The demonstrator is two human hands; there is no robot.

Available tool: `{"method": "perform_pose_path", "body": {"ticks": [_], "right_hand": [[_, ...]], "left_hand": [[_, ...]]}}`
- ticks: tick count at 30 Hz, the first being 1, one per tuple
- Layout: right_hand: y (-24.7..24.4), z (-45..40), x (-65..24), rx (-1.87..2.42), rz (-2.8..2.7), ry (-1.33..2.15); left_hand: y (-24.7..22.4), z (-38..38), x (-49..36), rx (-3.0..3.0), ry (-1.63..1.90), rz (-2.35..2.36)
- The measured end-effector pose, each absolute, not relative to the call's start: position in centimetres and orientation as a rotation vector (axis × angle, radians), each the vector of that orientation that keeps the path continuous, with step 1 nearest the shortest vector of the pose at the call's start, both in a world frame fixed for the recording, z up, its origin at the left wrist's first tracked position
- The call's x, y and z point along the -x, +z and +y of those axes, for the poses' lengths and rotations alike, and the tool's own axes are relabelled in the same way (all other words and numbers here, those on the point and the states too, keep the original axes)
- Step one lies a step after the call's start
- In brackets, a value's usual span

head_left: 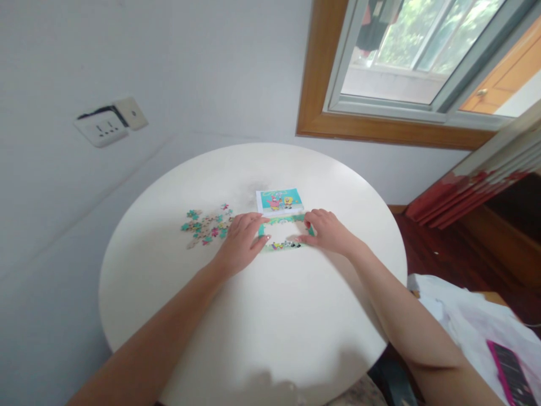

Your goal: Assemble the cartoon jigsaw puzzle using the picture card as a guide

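On the round white table lies a jigsaw puzzle border [284, 246], joined into a rectangular frame with a bare middle. Its edge is green and teal, with small cartoon figures along the near side. My left hand [242, 239] rests at the frame's left side, thumb and fingers apart and touching it. At the right side, my right hand [328, 230] touches the frame, fingers bent and thumb apart from them. My hands cover parts of both short sides. Just behind the frame is a box [279, 200] with a cartoon picture on top.
Loose puzzle pieces [207, 225] lie in a scattered heap left of my left hand. The white table [270, 321] stands against the wall. A phone with a pink edge [511, 372] lies on white cloth or plastic at the lower right.
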State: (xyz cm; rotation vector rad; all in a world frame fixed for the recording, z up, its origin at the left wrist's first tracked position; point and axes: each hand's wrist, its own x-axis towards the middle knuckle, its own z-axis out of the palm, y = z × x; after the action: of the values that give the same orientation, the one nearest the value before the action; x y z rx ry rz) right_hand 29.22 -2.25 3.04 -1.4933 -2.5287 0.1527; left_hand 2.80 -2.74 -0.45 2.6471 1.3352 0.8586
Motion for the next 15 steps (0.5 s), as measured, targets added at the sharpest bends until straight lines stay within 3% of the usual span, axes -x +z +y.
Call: {"method": "perform_pose_path", "body": {"ticks": [9,15], "right_hand": [[2.03,-2.43,-28.51,1.599,-2.584,0.001],[2.19,-2.21,-28.75,1.591,-2.568,0.027]], "left_hand": [[-1.54,-2.67,-2.74,-2.681,0.728,1.406],[-0.80,-2.20,-2.17,-2.635,0.850,1.473]]}}
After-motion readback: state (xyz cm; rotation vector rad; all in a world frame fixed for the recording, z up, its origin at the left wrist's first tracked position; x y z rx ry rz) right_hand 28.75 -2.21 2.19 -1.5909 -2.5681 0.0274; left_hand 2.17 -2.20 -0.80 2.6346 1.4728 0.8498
